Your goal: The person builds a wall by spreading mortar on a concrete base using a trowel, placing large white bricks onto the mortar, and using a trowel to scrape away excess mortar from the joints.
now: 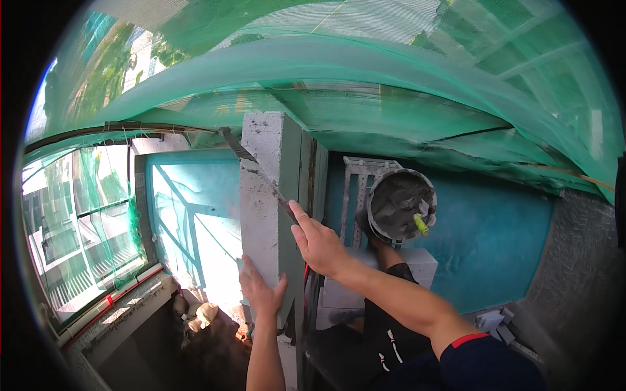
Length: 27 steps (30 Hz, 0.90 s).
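A narrow wall of pale, pitted blocks (262, 140) rises in front of me, its long face running toward me. Across it slants a long, thin, grey blade-like tool (268, 186), with its wider far end over the left edge. My right hand (321, 246) is closed on the near end of this tool, index finger stretched along it. Lower on the same wall, my left hand (262, 291) rests with fingers spread against the pale face and thumb at its right edge. To the right stands a round bucket (374, 212) of grey mortar (399, 195), with a yellow-green handle (421, 225) sticking out.
Behind the bucket is a white slatted stand (355, 189). Pale blocks (424, 266) lie by my legs, and broken pieces (499, 324) at lower right. Green netting (365, 65) hangs across the far side. Bags (203, 316) lie low left, below a red-and-white pipe (111, 301).
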Each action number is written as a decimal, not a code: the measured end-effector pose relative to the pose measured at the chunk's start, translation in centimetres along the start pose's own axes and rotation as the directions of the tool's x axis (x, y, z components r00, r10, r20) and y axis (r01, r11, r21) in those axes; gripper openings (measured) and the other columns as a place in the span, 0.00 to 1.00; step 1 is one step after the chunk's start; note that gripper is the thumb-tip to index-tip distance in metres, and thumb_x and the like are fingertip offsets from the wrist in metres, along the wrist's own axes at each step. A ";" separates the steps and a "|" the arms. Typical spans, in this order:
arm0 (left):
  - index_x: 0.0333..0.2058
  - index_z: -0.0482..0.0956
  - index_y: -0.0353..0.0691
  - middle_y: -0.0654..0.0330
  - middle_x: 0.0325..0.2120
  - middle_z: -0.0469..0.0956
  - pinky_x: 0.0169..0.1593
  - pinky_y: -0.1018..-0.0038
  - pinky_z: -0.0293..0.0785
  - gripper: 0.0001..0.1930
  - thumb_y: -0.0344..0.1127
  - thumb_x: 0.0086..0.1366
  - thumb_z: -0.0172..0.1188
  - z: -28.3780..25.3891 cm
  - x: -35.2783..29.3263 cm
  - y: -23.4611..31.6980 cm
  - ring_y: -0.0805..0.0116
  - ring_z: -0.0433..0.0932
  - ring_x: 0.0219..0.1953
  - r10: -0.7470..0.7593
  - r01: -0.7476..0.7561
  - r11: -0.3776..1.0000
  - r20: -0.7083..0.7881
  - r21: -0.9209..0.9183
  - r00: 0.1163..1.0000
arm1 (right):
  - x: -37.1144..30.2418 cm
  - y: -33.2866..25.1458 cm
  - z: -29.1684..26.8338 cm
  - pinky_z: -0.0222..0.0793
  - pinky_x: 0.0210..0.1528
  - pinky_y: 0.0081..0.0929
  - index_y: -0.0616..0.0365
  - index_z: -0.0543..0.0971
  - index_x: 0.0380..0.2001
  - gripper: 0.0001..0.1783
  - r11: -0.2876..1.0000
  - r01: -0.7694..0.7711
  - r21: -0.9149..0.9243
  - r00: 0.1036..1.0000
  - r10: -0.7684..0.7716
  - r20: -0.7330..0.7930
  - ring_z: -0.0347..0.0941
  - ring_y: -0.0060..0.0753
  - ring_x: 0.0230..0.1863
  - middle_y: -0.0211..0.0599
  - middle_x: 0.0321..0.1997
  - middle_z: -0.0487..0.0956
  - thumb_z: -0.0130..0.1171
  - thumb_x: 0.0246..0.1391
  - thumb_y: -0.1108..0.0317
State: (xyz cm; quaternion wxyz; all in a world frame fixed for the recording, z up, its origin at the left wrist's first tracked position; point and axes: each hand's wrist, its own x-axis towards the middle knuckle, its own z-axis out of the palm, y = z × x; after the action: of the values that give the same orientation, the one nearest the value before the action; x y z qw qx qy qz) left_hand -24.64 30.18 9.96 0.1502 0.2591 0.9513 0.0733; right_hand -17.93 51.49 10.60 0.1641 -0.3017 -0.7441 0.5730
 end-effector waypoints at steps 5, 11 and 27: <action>0.69 0.40 0.42 0.38 0.52 0.62 0.56 0.53 0.62 0.58 0.46 0.45 0.69 -0.4 0.0 0.0 0.41 0.64 0.53 -0.006 0.006 1.000 0.000 0.012 1.000 | -1.6 0.2 -0.8 0.71 0.37 0.43 0.49 0.60 0.67 0.28 1.000 0.001 -0.021 0.996 0.000 0.089 0.73 0.56 0.32 0.49 0.31 0.76 0.47 0.64 0.65; 0.70 0.40 0.46 0.40 0.51 0.63 0.55 0.51 0.62 0.59 0.50 0.45 0.68 0.7 0.0 0.4 0.42 0.65 0.52 -0.062 0.061 0.997 0.018 0.051 0.998 | -1.5 0.4 -2.5 0.71 0.32 0.45 0.47 0.61 0.67 0.29 0.992 0.122 -0.035 0.989 -0.119 0.088 0.74 0.55 0.28 0.48 0.26 0.76 0.48 0.63 0.67; 0.65 0.53 0.37 0.41 0.56 0.68 0.53 0.58 0.70 0.41 0.58 0.63 0.54 -0.4 -0.6 -5.7 0.42 0.73 0.52 0.046 -0.043 0.989 0.018 -0.140 0.999 | -1.0 0.8 -3.0 0.69 0.38 0.43 0.52 0.68 0.58 0.23 0.973 -0.223 -0.061 0.939 0.231 0.253 0.76 0.58 0.34 0.53 0.30 0.78 0.46 0.65 0.53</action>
State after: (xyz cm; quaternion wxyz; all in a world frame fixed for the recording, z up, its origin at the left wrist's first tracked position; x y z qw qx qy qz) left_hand -26.98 24.99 9.26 0.1763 0.2700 0.9362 0.1402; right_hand -15.18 53.30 10.81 -0.0061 -0.3106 -0.7282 0.6109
